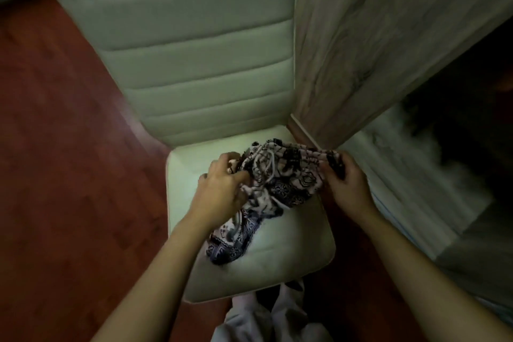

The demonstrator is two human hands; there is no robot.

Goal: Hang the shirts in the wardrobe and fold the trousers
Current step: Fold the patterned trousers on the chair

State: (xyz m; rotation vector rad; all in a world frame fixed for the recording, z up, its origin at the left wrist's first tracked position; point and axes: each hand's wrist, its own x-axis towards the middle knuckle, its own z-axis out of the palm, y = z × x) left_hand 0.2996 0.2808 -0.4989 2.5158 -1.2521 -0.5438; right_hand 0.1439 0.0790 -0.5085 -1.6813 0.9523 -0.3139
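both hands are closed on the patterned trousers (280,178). the left hand (222,183) has its fingers curled into the bunched cloth at one end of the waistband, and the right hand (347,178) pinches the other end between thumb and fingers. i read this as a hold meant to stretch the waist out flat so the legs can be laid together for folding. the white drawstring (268,166) loops loose between them. the rest of the garment trails in a heap onto the chair seat (294,247), which i take for the folding surface. the wardrobe door (374,50) stands open just beside the chair, above the reddish floor (55,147).
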